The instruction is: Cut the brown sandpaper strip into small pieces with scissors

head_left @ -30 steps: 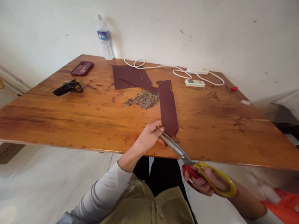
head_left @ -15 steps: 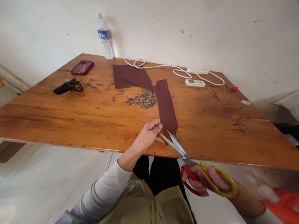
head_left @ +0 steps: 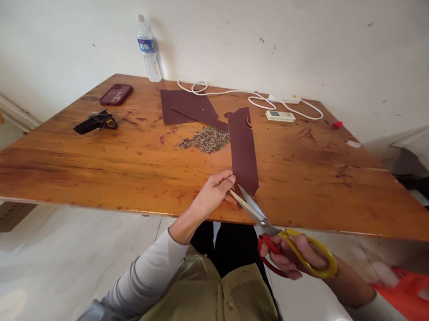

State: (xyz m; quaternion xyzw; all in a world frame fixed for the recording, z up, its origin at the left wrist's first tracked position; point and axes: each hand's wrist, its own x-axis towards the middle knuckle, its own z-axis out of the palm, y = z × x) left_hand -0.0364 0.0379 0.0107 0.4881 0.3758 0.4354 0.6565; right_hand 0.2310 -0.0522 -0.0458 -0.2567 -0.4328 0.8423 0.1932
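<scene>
Between thumb and fingers, my left hand [head_left: 216, 191] pinches the lower left edge of a dark maroon strip of card or sheet [head_left: 243, 152]. My right hand [head_left: 291, 252] has its fingers through the red and yellow handles of a pair of scissors [head_left: 263, 222]. The scissor blades are parted and lie at the strip's near end, close to my left fingertips. A heap of small dry brownish bits [head_left: 208, 140] lies just left of the strip. Behind the heap are more maroon sheets [head_left: 183, 104], partly overlapping.
The wooden table [head_left: 128, 170] stands against a wall. On it are a plastic bottle [head_left: 147, 51], a maroon phone [head_left: 116, 94], a black hair clip [head_left: 95, 122], a white cable [head_left: 225, 91] and a small white device [head_left: 280, 116]. A red stool [head_left: 411, 289] stands at lower right.
The maroon strip's far end has swung a little to the right. The scissors have shifted slightly left, with blades still parted. My left hand keeps its pinch.
</scene>
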